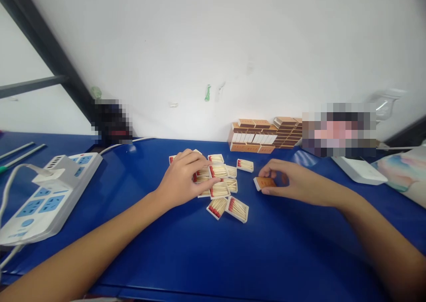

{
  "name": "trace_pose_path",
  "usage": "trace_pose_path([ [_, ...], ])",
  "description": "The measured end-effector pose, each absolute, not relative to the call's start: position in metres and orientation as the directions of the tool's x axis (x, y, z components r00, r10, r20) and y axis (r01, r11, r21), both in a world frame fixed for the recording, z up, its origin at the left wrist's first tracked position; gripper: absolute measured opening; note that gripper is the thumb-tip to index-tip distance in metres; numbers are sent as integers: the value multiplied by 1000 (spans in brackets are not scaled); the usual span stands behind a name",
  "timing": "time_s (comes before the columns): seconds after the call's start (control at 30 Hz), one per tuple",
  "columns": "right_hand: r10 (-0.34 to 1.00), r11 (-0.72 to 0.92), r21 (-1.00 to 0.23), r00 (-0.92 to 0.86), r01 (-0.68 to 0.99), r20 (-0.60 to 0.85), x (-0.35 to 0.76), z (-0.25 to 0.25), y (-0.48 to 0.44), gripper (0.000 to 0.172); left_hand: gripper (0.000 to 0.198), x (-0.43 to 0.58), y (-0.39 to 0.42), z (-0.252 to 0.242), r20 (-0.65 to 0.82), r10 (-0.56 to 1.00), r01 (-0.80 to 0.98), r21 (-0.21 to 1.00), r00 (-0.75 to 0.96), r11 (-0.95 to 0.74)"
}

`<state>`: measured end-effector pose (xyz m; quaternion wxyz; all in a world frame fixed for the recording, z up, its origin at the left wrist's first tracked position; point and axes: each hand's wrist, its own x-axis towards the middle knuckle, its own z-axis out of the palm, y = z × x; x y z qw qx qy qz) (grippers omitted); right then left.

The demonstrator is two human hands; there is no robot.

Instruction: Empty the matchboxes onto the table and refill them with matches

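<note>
My left hand (182, 178) is over the left side of a loose pile of white matchbox trays filled with red-tipped matches. Its thumb and fingers are apart, around the left end of one upper tray (219, 171); whether they touch it is hard to see. Two more trays, a tilted one (218, 207) and another (237, 209), lie at the pile's near side. A single tray (245, 165) sits apart at the back right. With thumb and fingers, my right hand (282, 180) grips a brown matchbox (266, 182) low over the blue table; its white end faces the pile.
Stacked brown matchboxes (254, 135) stand against the white wall at the back. On the left lies a white power strip (49, 200) with a plugged-in charger (56, 173) and cables. A white device (359, 171) lies at the right on the blue table (206, 257).
</note>
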<state>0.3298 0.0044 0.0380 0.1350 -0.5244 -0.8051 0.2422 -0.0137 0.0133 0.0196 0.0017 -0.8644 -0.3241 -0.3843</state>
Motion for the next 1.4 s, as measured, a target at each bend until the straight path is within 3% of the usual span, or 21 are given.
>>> trace_pose_path([
  [0.13,918,355,-521,-396,776,35,328,37,9,32,33,-17,16,16,565,637,615,267,525,-742],
  [0.27,920,292,-556,-387,779,-60,333,42,2,43,41,-18,16,18,571,639,618,269,515,-739],
  [0.37,906,300,-524,-410,797,-104,337,44,0,32,41,-18,16,21,593,624,605,269,509,-750],
  [0.53,925,361,-536,-365,764,102,320,47,-2,29,36,-14,9,26,662,550,544,247,509,-802],
  [0.67,862,491,-622,-443,610,246,280,49,-19,27,49,-5,-4,27,674,508,486,246,536,-839],
  [0.8,802,577,-620,-513,531,307,250,43,-31,33,37,0,-11,29,704,443,414,229,554,-881],
  [0.93,891,439,-814,-304,381,338,239,35,-33,47,33,1,-9,32,758,441,422,241,480,-874],
  [1.03,972,233,-964,-66,126,226,231,32,-38,47,35,2,-8,32,804,447,466,244,393,-850],
  [1.17,970,-21,-1000,-242,-16,-17,220,32,-45,53,32,3,-9,30,815,464,479,271,348,-835],
  [1.3,1000,8,-997,-18,-76,9,220,31,-46,50,33,3,-10,29,804,487,490,290,341,-822],
  [1.4,989,-35,-996,-143,-77,-24,220,28,-46,48,32,4,-10,28,807,487,502,286,333,-816],
])
